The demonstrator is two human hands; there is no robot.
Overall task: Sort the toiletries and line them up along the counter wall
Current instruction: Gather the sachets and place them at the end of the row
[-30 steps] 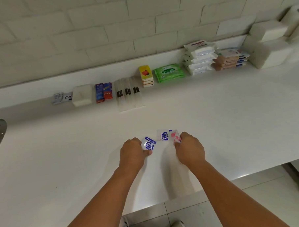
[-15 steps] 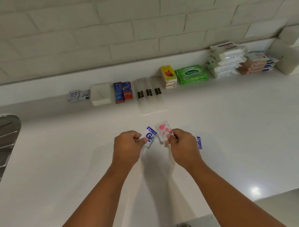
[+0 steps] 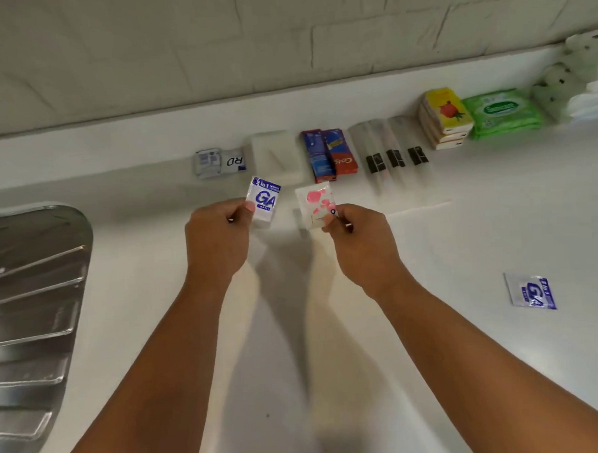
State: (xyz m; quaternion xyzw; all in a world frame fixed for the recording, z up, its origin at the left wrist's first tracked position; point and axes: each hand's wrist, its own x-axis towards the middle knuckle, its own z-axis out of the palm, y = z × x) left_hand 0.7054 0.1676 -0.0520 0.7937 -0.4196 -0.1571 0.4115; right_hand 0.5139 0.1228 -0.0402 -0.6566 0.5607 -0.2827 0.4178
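Note:
My left hand (image 3: 219,236) pinches a white sachet with blue "GA" print (image 3: 265,199), held upright above the counter. My right hand (image 3: 358,237) pinches a white sachet with pink spots (image 3: 315,200) beside it. A second blue "GA" sachet (image 3: 531,290) lies flat on the counter at the right. Along the wall runs a row: two small sachets (image 3: 219,161), a white block (image 3: 275,155), blue and red toothpaste boxes (image 3: 328,154), three clear-wrapped toothbrushes (image 3: 391,147), a yellow stack of tissue packs (image 3: 445,117) and a green wipes pack (image 3: 501,113).
A steel sink drainboard (image 3: 30,306) fills the left edge. White packs (image 3: 590,97) blur at the far right of the row. The white counter (image 3: 462,239) stretches between my hands and the wall; a tiled wall stands behind.
Both hands have lifted their sachets and carried them forward and left toward the row. The second "GA" sachet was left lying on the counter. My view swung left, revealing the drainboard.

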